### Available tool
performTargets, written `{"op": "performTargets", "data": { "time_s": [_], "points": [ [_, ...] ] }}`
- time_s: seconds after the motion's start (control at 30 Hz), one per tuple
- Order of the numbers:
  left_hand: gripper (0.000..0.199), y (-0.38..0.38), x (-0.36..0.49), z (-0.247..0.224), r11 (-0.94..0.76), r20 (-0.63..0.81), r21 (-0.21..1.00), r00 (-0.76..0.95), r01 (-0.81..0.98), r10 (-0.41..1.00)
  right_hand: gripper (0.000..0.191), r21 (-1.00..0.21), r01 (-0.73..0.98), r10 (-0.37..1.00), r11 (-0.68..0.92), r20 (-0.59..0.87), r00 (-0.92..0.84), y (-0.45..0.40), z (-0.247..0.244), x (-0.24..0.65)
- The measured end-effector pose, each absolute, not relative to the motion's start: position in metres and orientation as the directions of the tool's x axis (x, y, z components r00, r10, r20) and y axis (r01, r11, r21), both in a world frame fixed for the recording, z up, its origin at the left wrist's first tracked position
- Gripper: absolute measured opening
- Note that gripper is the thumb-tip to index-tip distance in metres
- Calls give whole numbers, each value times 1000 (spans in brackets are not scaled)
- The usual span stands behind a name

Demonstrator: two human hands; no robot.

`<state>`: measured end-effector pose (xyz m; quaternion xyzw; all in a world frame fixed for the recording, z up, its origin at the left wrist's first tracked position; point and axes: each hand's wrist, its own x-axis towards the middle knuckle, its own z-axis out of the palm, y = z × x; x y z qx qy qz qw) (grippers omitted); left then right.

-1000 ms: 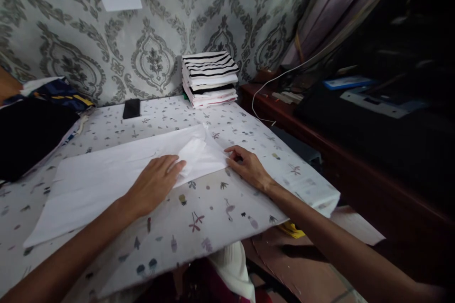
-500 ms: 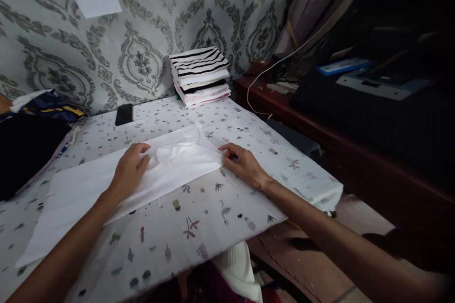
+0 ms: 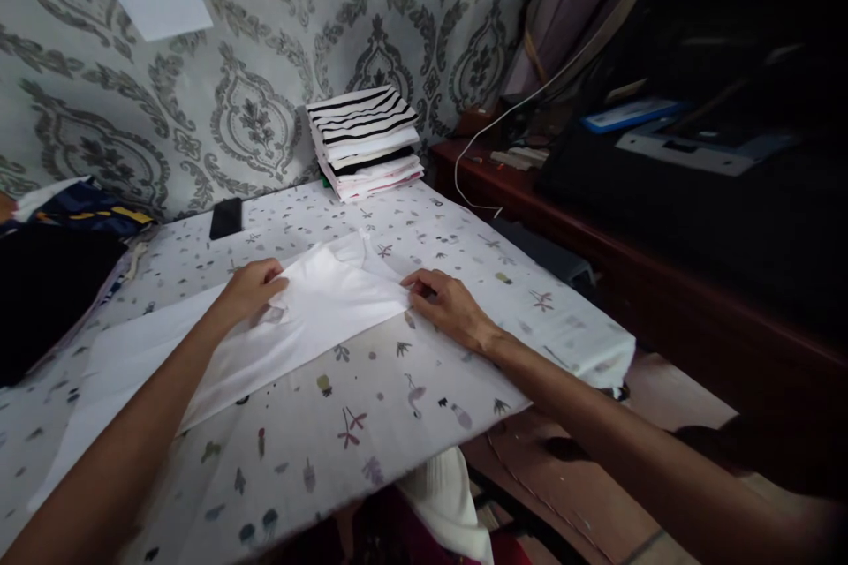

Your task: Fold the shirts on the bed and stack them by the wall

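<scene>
A white garment (image 3: 337, 282), partly folded, lies in a long strip across the patterned tablecloth (image 3: 371, 406); it looks like a shirt, though its full shape cannot be made out. My left hand (image 3: 255, 290) is closed on a bunched fold near the garment's middle, thumb and fingers pinching the cloth. At the garment's right end, my right hand (image 3: 447, 305) pinches the edge between thumb and fingertips. Part of the strip's left stretch is hidden behind my left forearm.
A stack of folded clothes (image 3: 364, 141), striped on top, stands against the wall. A black phone (image 3: 226, 218) lies left of it. Dark clothes (image 3: 59, 282) are heaped at the left. A white cable (image 3: 460, 172) hangs by the red-brown desk (image 3: 596, 234) on the right.
My left hand has drawn cloth up into a fold, and the garment's middle is now raised and smoother. My right hand stays at the right end. The view has shifted slightly.
</scene>
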<state>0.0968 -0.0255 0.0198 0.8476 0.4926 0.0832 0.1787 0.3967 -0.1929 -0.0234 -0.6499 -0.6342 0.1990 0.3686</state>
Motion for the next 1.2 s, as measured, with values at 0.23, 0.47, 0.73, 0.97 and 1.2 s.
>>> {"op": "performTargets", "data": {
  "time_s": [0.23,0.47,0.73,0.97,1.2],
  "points": [
    [18,-47,94,21,-385,108,83,376,919,920,24,-732,674,971,98,219,97,-193,-23,397],
    [43,-69,123,9,-753,163,233,739,615,654,24,-776,623,965,96,226,133,-194,-26,399],
    [52,-66,119,-25,-759,205,211,731,616,650,23,-872,488,901,43,245,359,-198,-26,407],
    [52,-68,121,-23,-758,237,203,720,619,652,7,-630,776,958,15,231,169,-198,-21,396],
    [51,-68,121,-25,-741,212,216,710,636,672,10,-568,823,959,-7,228,166,-194,-26,396]
  ]
}}
